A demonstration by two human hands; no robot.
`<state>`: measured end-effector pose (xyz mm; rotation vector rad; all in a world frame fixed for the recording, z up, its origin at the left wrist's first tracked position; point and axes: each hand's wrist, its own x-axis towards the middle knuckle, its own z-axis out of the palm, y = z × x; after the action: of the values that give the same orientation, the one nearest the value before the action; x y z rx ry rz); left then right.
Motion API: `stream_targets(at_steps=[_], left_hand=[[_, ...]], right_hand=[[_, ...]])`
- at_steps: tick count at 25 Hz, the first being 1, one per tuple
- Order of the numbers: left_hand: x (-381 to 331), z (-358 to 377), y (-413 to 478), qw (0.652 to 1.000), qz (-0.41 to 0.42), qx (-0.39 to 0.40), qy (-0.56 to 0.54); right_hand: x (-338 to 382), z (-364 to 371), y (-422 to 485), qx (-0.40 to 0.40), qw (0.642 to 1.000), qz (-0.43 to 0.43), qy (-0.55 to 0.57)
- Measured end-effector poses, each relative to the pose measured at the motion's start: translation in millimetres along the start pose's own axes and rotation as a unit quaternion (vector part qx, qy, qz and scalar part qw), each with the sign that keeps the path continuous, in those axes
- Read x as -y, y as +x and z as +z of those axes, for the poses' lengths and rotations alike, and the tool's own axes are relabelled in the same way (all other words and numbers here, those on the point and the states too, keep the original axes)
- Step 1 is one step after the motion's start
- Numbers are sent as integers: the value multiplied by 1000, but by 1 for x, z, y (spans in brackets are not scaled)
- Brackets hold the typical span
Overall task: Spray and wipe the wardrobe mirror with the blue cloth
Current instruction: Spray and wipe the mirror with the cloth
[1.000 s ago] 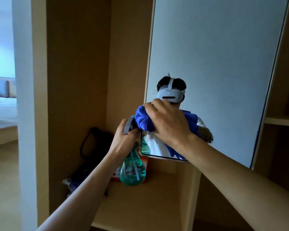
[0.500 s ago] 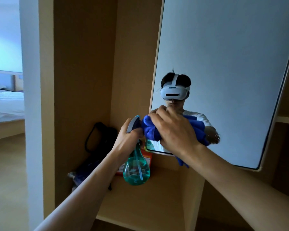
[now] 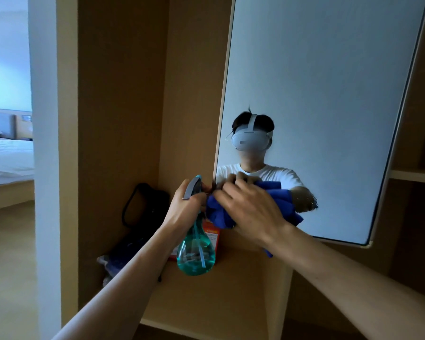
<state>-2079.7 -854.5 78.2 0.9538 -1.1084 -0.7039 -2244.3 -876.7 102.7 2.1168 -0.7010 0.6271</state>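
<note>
Mirror [image 3: 317,82]: smooth, glossy glass in a thin pale frame.
Cloth [image 3: 219,214]: soft, fuzzy blue fabric, bunched at the mirror's lower left corner.
Bottle [image 3: 195,253]: clear teal plastic, shiny, left of the mirror.
Wardrobe [image 3: 123,94]: smooth, matt light wood around the mirror.

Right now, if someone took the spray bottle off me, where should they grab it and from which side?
Probably the round body of the spray bottle, cupped from below: it hangs upright and free under the left hand, whose grip covers the neck and trigger. The right hand and blue cloth crowd its right side.
</note>
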Motion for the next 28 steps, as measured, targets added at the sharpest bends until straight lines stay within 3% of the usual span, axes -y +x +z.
stream_targets(at_steps=[6,18,28], left_hand=[[3,4,-3,1000,-6,-22,3],[23,13,-17,999,17,-36,33],[10,43,-20,985,74,-62,142]], right_hand=[[-52,-42,36,-82,993,75,-31],[10,18,-30,-2,1000,3,26],[-98,-49,-3,-90,990,90,-60]])
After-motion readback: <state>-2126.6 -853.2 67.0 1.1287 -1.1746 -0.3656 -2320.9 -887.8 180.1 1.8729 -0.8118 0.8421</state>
